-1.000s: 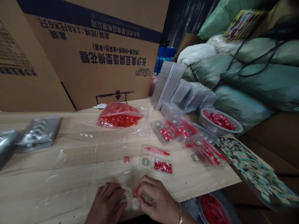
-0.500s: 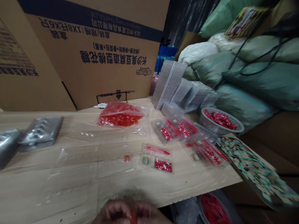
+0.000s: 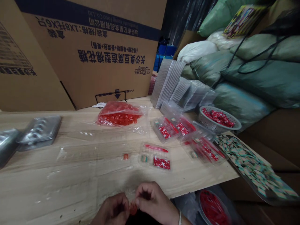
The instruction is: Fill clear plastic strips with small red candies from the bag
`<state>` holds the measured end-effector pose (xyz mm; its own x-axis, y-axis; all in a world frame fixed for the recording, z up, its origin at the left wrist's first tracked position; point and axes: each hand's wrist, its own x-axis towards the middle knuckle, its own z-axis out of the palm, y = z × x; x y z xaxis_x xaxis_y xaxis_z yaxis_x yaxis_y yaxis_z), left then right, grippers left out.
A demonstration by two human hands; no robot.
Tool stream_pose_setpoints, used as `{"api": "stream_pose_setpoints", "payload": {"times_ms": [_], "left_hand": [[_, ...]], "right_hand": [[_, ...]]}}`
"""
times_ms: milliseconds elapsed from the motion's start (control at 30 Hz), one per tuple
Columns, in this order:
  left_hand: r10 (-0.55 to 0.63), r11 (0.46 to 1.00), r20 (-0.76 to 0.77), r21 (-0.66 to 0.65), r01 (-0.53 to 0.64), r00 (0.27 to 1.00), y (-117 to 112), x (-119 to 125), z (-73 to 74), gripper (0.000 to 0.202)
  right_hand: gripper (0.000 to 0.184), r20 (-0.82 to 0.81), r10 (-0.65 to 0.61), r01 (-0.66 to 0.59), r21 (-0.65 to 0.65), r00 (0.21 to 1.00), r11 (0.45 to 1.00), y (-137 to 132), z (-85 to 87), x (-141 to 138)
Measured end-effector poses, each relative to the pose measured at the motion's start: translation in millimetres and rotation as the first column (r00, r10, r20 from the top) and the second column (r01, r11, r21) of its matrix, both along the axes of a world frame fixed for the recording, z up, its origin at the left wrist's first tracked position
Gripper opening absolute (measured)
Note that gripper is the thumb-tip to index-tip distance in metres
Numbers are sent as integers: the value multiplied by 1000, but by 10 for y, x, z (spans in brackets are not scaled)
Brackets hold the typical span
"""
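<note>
Several filled packs (image 3: 199, 148) already lie at your right; one pack (image 3: 155, 156) in front waits open. Your left hand (image 3: 112, 211) and right hand (image 3: 153, 203) together pinch a small red piece (image 3: 133, 208) at the table (image 3: 70, 184) edge, not yet placed.

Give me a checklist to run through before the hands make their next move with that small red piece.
1. Small red piece held: ok, pinched between left hand and right hand at the near table edge.
2. Which fingers bear the grip: cannot tell, fingertips overlap.
3. Open clear tray within sight and unobstructed: ok, it lies flat ahead of the right hand with a red pen, a red packet and a small striped piece in it.
4. Loose orange piece out of the way: ok, it lies apart, left of the tray.
5. Bag of red pieces closed: cannot tell.
6. Table between hands and tray bare: ok.
</note>
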<state>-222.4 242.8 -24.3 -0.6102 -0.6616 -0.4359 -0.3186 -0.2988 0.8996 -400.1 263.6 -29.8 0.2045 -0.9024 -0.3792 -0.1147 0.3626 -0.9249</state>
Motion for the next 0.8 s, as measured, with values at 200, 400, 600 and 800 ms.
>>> {"api": "stream_pose_setpoints", "payload": {"times_ms": [200,400,600,800], "left_hand": [[154,790,481,-585,184,863,-122,-76,-148,20],[82,470,243,-864,177,967,-304,-79,-356,12],[59,396,195,-905,156,979,-354,-76,-399,15],[55,244,264,-939,244,963,-430,6,-688,18]], "right_hand": [[6,-437,-19,-26,-96,899,995,-308,-125,8],[13,-387,54,-28,71,920,997,-438,-130,39],[10,-493,-81,-4,-169,866,986,-354,-166,71],[21,-717,-198,-257,-473,669,843,-1178,294,-141]]}}
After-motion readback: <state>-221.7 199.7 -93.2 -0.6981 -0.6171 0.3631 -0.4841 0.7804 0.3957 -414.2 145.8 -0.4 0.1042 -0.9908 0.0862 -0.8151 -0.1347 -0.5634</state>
